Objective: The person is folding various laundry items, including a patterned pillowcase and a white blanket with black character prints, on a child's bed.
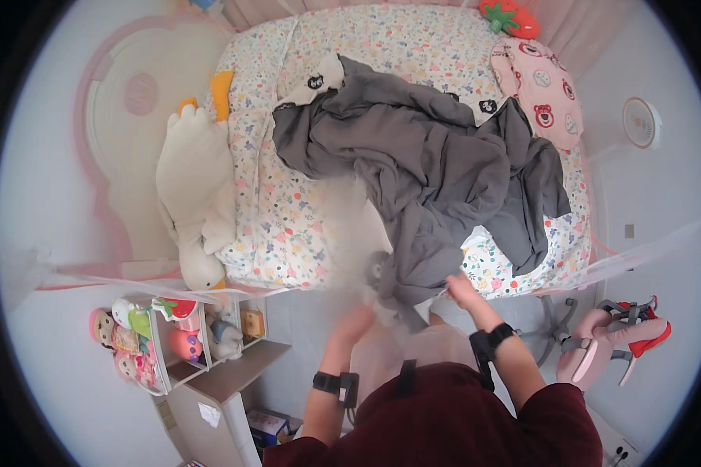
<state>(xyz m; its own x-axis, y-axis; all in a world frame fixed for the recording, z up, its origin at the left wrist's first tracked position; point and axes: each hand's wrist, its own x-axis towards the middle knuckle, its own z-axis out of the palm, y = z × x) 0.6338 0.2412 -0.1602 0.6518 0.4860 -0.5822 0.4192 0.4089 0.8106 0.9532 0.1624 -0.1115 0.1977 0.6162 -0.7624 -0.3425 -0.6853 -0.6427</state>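
Observation:
A rumpled grey duvet cover [436,156] with white patches bearing small dark figures lies across the bed, one end hanging over the near edge toward me. My right hand [461,289] is closed at the hanging end, its fingers pinching the cloth's edge. Just left of that same end is my left hand [357,319], low and close to the cloth. A whitish blur, perhaps sheer netting, veils it, so its fingers and any grip cannot be made out. Black bands are strapped round both wrists.
Under the cover is a floral sheet [288,233] on the bed. A white plush goose [199,171] lies left, a pink pillow [537,93] far right, a strawberry cushion [510,19] behind it. Toy shelves [202,342] stand near left, a pink chair [600,342] near right. Sheer netting [631,253] borders the bed.

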